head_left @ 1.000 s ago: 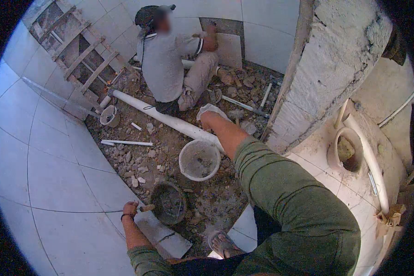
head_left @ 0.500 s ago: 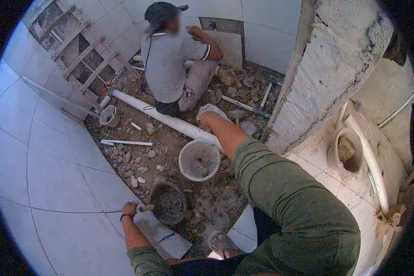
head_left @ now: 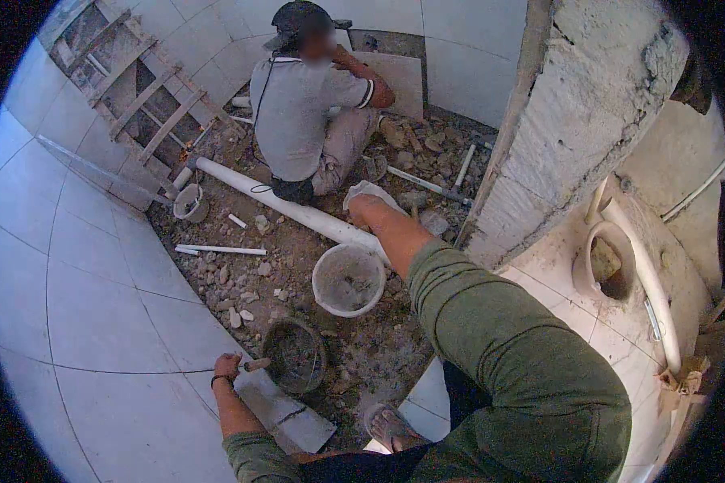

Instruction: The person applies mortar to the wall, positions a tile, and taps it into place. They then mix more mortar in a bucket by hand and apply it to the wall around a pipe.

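My left hand is closed at the lower left, beside the tiled wall. From it sticks out a short wooden handle, pointing at a dark bucket; the tool's other end is hidden. My right arm reaches forward, and my right hand is closed on a white, bag-like item, its contents hidden. Below that hand stands a white bucket with grey residue inside. Under my left forearm lies a grey slab with a dark mark across it.
A person in a cap squats ahead near a loose tile. A thick white pipe crosses the rubble floor. Also around are a wooden ladder, a small bucket, thin pipes and a rough concrete edge at right.
The other person's head has turned and shifted right, and their raised arm has moved slightly. Both my hands stay where they were.
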Available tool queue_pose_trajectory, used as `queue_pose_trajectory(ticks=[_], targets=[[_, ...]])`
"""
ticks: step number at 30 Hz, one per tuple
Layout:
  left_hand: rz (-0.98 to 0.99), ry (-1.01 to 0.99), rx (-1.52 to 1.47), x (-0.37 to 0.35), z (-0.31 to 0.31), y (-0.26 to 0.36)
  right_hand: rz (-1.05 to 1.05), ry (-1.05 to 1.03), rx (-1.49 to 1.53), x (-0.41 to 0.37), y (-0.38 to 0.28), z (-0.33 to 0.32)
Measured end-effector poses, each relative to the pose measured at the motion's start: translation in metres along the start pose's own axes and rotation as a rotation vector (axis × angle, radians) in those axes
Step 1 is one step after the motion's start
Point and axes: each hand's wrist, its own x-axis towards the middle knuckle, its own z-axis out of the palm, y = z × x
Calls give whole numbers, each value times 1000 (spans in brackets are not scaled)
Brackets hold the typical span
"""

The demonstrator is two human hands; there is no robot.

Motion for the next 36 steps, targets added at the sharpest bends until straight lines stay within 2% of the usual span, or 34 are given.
queue_pose_trajectory(ticks=[3,5,6,8,10,13,15,17,20,22,24,26,29,31,33,35,36], targets=[[3,-23,32,-6,-4,5,-3,54,-6,-7,0,-1],[58,-16,88,-11,-5,10,0,52,50,-49,-9,-25],[25,-3,53,-12,-4,12,1,51,78,-64,-12,-33],[-39,24,-17,-13,-3,14,-13,51,10,-7,0,-1],[212,-14,84,14,1,-19,-15,34,-16,9,3,7],[392,-28,202,20,-1,-27,-1,16,4,5,3,2],[260,-12,160,15,-1,-22,-1,49,12,14,4,9],[-55,12,8,-14,-5,17,-10,55,6,11,2,7],[139,-9,198,33,7,-31,8,35,71,-41,-9,-24],[289,-13,153,20,3,-28,21,8,48,-48,-13,-30],[224,-31,95,8,-1,-18,27,-22,-68,-20,-14,-19],[-56,-64,25,0,-3,0,27,-40,-67,-19,-13,-19],[-3,-90,120,2,-3,-1,0,9,-9,-6,-3,-4],[317,-4,110,35,8,-48,-16,49,-11,-2,-1,1],[275,30,45,30,9,-44,-20,72,-72,-5,-2,-1],[-127,10,-75,-22,-4,23,-12,75,14,-48,-10,-23],[-107,8,-47,-18,-3,19,-7,77,57,-63,-13,-31]])
